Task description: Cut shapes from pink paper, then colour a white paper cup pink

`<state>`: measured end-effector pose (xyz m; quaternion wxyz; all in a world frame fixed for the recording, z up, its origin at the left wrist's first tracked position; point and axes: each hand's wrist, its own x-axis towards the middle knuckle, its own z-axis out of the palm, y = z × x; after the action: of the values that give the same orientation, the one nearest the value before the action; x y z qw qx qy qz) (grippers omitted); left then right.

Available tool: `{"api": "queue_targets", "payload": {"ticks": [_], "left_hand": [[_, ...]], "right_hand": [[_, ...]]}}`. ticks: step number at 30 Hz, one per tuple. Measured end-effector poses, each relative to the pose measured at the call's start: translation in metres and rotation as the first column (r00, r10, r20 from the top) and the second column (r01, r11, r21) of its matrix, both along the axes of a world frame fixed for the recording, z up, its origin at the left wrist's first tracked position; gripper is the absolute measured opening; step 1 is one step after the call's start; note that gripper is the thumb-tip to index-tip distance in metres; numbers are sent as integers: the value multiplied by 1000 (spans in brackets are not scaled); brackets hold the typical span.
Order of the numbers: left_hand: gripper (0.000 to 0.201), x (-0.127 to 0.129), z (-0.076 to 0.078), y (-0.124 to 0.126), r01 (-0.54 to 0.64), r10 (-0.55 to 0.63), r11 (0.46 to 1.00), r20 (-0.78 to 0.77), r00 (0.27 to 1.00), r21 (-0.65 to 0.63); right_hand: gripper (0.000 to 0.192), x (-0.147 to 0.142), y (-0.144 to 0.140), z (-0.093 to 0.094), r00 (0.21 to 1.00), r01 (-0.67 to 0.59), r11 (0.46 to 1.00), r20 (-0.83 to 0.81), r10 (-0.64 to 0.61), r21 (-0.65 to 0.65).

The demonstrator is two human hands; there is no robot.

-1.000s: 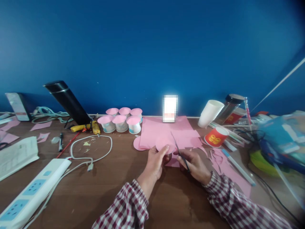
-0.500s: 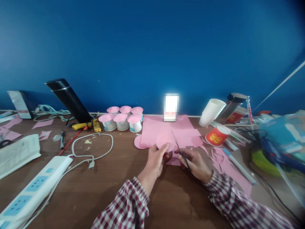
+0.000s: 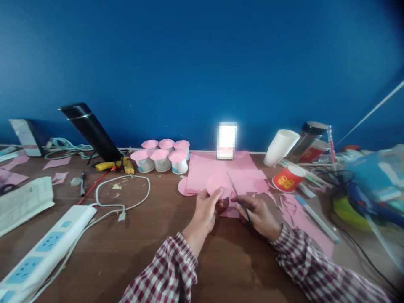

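Observation:
Pinched between the thumb and fingers of my left hand [image 3: 206, 210] is a round pink paper disc [image 3: 217, 184]. My right hand [image 3: 258, 215] is closed around a pair of dark scissors [image 3: 237, 194], with the blades pointing up and away along the disc's right edge. Whether the blades touch the disc I cannot tell. Behind both hands lie pink paper sheets [image 3: 202, 166], and another pink rounded piece [image 3: 182, 186] pokes out at their left. Pink offcuts [image 3: 311, 235] are scattered to the right of my right hand.
Several cups topped with pink paper [image 3: 162, 158] stand left of the sheets. A bright phone [image 3: 226, 142] leans at the wall. On the right are a red paper cup [image 3: 288, 178] and white cups [image 3: 280, 147]. A power strip [image 3: 47, 248], white cable [image 3: 148, 189] and yellow glue gun [image 3: 128, 165] lie left.
Almost nothing differs. The pink disc has shifted very slightly to the left, with both hands and the scissors in nearly the same pose.

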<state>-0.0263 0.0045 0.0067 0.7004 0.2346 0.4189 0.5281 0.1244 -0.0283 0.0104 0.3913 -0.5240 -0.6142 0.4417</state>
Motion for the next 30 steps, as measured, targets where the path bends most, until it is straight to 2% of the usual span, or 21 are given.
{"api": "queue_targets", "payload": {"ticks": [17,24,30], "left_hand": [[33,-1,-1,2,-40,40,999,5,999,8],[33,-1,-3,3,-40,50,995,-98,994,96],[32,-2,-5,3,-10,20,996,-112,993,93]], "right_hand": [[38,-2,-1,5,998,14,1000,55,-15,7],[38,-2,-1,4,999,1,1000,47,-1,-6],[41,-2,0,5,1000,3,999,19,-2,-39]]}}
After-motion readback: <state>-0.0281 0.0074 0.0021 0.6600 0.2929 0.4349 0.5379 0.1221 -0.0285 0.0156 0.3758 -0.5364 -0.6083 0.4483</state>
